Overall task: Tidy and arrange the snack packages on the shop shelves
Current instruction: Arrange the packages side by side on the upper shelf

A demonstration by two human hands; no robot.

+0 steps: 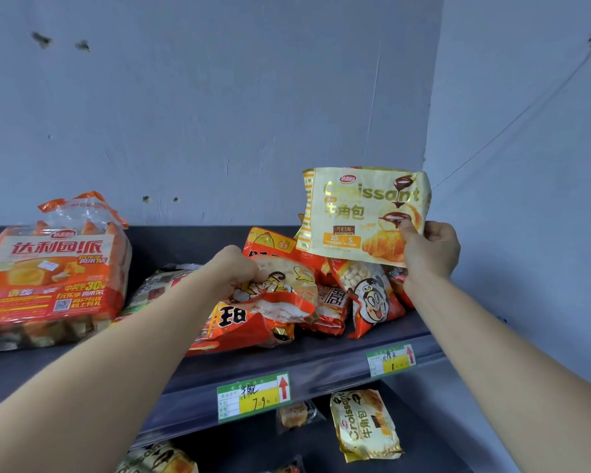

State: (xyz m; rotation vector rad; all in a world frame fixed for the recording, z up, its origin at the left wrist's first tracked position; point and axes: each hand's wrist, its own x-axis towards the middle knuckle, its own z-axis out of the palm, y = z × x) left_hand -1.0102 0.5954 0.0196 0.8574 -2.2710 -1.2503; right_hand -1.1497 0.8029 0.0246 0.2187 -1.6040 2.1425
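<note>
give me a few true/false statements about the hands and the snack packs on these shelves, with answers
1. The right hand holds a yellow Croissant pack up above the upper shelf. True.
2. The left hand is empty. False: it grips an orange snack bag on that shelf.
3. A big orange cake bag stands at the left end of the upper shelf. True.
4. The lower shelf has no Croissant packs. False: a second Croissant pack lies there.
5. The price tags show arrows pointing down. False: their red arrows point up.
</note>
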